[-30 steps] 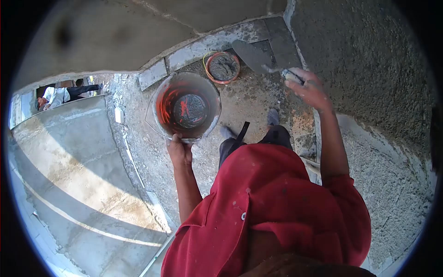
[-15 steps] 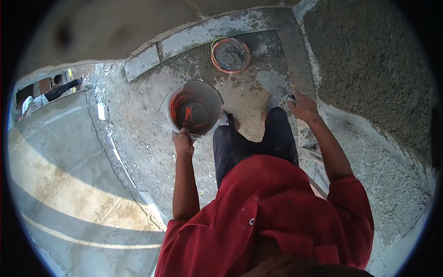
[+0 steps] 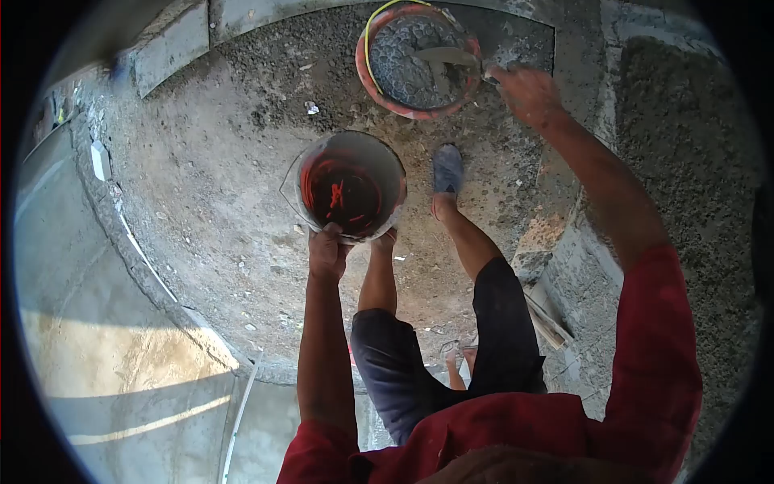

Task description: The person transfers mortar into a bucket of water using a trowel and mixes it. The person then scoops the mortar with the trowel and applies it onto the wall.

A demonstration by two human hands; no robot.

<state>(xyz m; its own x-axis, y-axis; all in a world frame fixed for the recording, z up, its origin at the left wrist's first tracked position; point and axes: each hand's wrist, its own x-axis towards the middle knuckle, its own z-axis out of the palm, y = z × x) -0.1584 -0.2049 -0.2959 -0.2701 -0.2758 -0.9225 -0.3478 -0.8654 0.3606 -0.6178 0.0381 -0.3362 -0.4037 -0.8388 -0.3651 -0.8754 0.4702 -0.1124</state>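
My left hand (image 3: pixel 328 252) grips the near rim of a bucket (image 3: pixel 390 173), tilted so that its red-streaked inside faces me. Little besides dark residue and red streaks shows inside it. Stretched forward, my right hand (image 3: pixel 528 97) is closed on the handle of a trowel (image 3: pixel 446 56). The trowel's blade lies over the wet grey mortar (image 3: pixel 403 60) in a second, reddish bucket (image 3: pixel 414 114), which stands on the ground and has a yellow handle. My right fingers are close to that bucket's right rim.
My shoe (image 3: pixel 448 168) is on the rough dirt floor (image 3: pixel 234 161) just short of the mortar bucket. A concrete kerb (image 3: pixel 173 50) curves along the far side. Rough plastered wall (image 3: pixel 685 161) rises at right, with wooden pieces (image 3: pixel 548 319) near its base. A smooth concrete surface (image 3: pixel 121 290) lies left.
I have come closer to the mortar bucket. My right hand has swung forward, bringing the trowel from beside my leg to over the mortar. My left hand still holds the tilted bucket.
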